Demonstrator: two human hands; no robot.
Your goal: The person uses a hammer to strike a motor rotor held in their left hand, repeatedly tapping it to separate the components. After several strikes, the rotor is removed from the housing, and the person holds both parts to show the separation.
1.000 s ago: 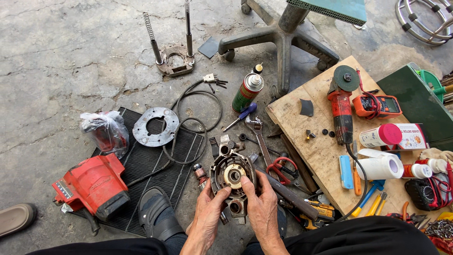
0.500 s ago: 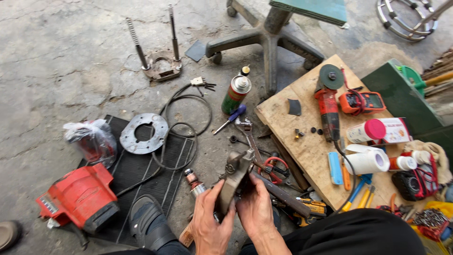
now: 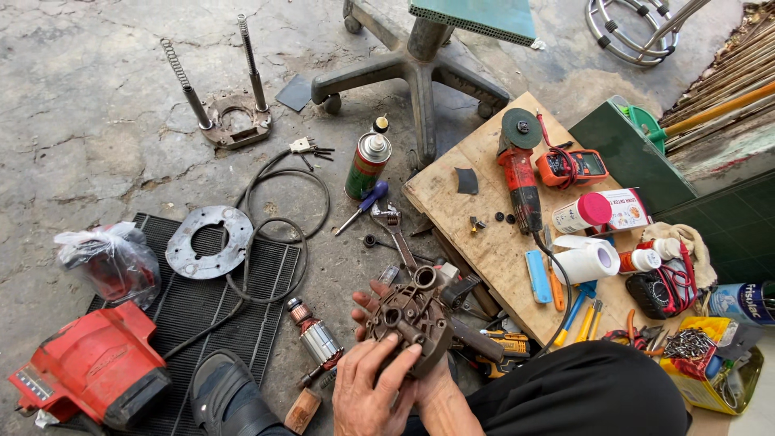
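Both my hands grip a dirty round metal motor housing [image 3: 410, 321], tilted up above the concrete floor. My left hand [image 3: 365, 389] lies over its near side with the thumb on the rim. My right hand [image 3: 379, 311] reaches around the back, and only its fingertips show at the left edge, the wrist rising from below. A motor armature [image 3: 316, 337] with a copper end lies on the floor just left of my hands. An adjustable wrench [image 3: 395, 230] and pliers lie right behind the housing.
A ribbed black mat [image 3: 206, 311] holds a round metal plate [image 3: 208, 241], a black cable and a red tool casing [image 3: 85, 373]. My shoe [image 3: 226, 396] rests on it. A wooden board [image 3: 484, 234] at the right carries an angle grinder [image 3: 518, 173], a meter and tape. A spray can [image 3: 367, 165] and a chair base [image 3: 416, 69] stand behind.
The housing has been turned in my hands from edge-on to showing its back face. The view shifted slightly, and the armature now lies plainly visible left of my hands.
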